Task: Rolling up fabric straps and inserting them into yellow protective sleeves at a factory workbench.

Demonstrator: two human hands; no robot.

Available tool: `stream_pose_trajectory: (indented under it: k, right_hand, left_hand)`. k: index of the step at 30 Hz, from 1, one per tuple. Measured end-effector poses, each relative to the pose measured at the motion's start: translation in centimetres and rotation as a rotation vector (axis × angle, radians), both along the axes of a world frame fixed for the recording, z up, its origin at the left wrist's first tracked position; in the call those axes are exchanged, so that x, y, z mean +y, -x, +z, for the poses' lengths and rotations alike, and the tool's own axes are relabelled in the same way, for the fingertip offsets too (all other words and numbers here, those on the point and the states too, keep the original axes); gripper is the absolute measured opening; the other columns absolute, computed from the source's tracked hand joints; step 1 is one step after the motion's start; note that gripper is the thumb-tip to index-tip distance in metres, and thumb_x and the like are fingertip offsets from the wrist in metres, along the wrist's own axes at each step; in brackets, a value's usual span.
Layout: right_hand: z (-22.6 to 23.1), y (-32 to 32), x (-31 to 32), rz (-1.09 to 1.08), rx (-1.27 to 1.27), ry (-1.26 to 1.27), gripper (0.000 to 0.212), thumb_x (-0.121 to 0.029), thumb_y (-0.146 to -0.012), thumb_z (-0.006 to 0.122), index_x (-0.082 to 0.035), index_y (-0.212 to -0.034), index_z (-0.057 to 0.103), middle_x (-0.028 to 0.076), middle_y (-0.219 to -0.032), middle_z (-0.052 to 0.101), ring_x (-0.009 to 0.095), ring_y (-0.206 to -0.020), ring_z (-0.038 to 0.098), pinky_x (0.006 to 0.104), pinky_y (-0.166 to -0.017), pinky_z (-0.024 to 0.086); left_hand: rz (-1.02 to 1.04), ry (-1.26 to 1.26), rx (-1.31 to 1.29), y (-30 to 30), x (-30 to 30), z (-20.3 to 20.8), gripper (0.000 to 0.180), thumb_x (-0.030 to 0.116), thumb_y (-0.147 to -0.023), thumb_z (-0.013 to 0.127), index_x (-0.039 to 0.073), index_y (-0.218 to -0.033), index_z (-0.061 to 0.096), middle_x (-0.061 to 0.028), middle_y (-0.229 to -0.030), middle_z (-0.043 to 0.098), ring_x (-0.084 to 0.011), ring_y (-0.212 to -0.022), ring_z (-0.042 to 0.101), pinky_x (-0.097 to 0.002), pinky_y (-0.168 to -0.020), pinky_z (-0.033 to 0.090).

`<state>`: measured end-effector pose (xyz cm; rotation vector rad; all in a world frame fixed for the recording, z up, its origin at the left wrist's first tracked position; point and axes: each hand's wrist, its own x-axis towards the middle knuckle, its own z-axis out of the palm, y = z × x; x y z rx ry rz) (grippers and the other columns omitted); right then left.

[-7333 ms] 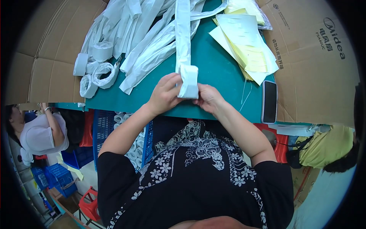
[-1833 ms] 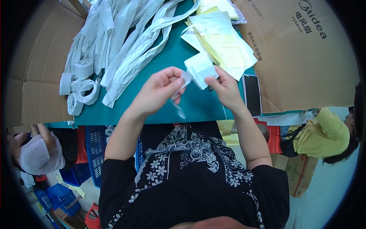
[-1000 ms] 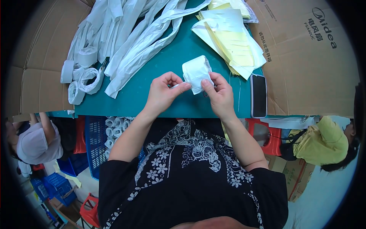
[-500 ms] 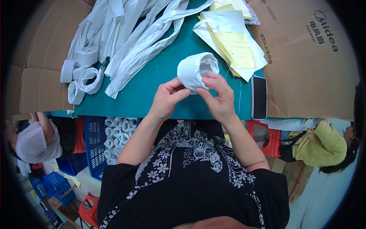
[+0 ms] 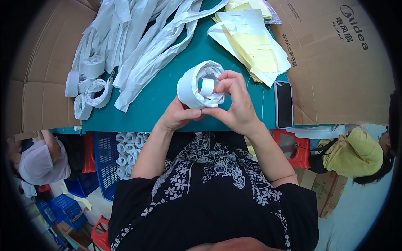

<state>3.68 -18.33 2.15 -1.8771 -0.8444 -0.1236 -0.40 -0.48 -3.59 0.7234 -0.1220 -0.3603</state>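
Between my hands, above the near part of the green tabletop, is a white rolled ring of crinkled strip material [image 5: 189,88]. My left hand [image 5: 178,115] grips its lower left side, the thumb lying along the bottom edge. With the thumb under the rim, my right hand [image 5: 234,102] has its fingers curled into the opening from the right. A small white band [image 5: 206,87] shows inside the ring, next to those fingertips. The ring's opening is turned toward me and to the right.
Long white strips [image 5: 142,58] spread over the far left, beside several finished white rings [image 5: 98,93]. White and yellow slit sheets [image 5: 253,46] lie far right, above a phone [image 5: 284,104]. Cardboard walls [image 5: 331,75] flank the green table [image 5: 125,119]. Below left stands a blue crate [image 5: 104,163] of white rolls.
The ring has moved left and turned so its opening faces me more. My right fingers have shifted into the opening, where a small white band now shows.
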Motion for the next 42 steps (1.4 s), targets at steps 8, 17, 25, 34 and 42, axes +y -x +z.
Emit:
stream_pose_trajectory:
  k: [8, 17, 25, 34, 42]
  right_hand:
    - [-1.1, 0.4, 1.1, -0.054, -0.068, -0.058, 0.037, -0.003, -0.065, 0.076, -0.009, -0.101, 0.069, 0.009, -0.112, 0.047, 0.018, -0.089, 0.06, 0.0274, -0.076, 0.05]
    - [-0.7, -0.3, 0.2, 0.035, -0.094, 0.159, 0.031, -0.004, -0.064, 0.077, -0.007, -0.094, 0.067, 0.01, -0.106, 0.048, 0.019, -0.084, 0.059, 0.0284, -0.072, 0.05]
    - [0.2, -2.1, -0.4, 0.092, -0.017, 0.225, 0.025, -0.02, -0.078, 0.068, -0.006, -0.098, 0.065, 0.011, -0.106, 0.055, 0.022, -0.094, 0.058, 0.0316, -0.074, 0.048]
    - [-0.4, -3.9, -1.4, 0.455, 0.815, 0.321, 0.031, -0.031, -0.087, 0.061, -0.001, -0.095, 0.065, 0.001, -0.073, 0.059, 0.007, -0.065, 0.05, 0.0231, -0.058, 0.042]
    - [-2.1, -3.6, -0.5, 0.436, 1.025, 0.282, 0.033, -0.034, -0.089, 0.058, -0.002, -0.091, 0.064, -0.002, -0.07, 0.056, 0.005, -0.063, 0.047, 0.0221, -0.056, 0.039]
  left_hand:
    - [0.051, 0.027, 0.139, 0.5, 0.2, -0.8, 0.04, 0.007, -0.075, 0.068, 0.004, -0.112, 0.053, -0.0009, -0.078, 0.058, -0.0073, -0.058, 0.048, -0.0226, -0.048, 0.037]
    - [0.693, -1.519, -0.834, -0.1, 2.0, 7.5, 0.028, 0.018, -0.066, 0.077, 0.008, -0.09, 0.065, -0.0044, -0.087, 0.047, -0.0187, -0.084, 0.045, -0.0319, -0.07, 0.038]
    - [0.458, -1.337, -0.923, -1.8, 1.5, 6.7, 0.019, 0.012, -0.067, 0.075, 0.013, -0.085, 0.07, 0.0008, -0.089, 0.062, -0.0208, -0.091, 0.05, -0.0339, -0.081, 0.036]
    - [0.442, -1.447, -1.242, -0.3, 2.4, 5.1, 0.035, 0.029, -0.064, 0.076, 0.016, -0.095, 0.068, 0.0023, -0.102, 0.064, -0.0224, -0.099, 0.053, -0.0403, -0.089, 0.034]
    - [0.432, -1.712, -1.47, 0.5, 2.5, 5.7, 0.038, 0.026, -0.062, 0.073, 0.013, -0.098, 0.067, 0.0028, -0.103, 0.059, -0.0172, -0.098, 0.053, -0.0457, -0.094, 0.033]
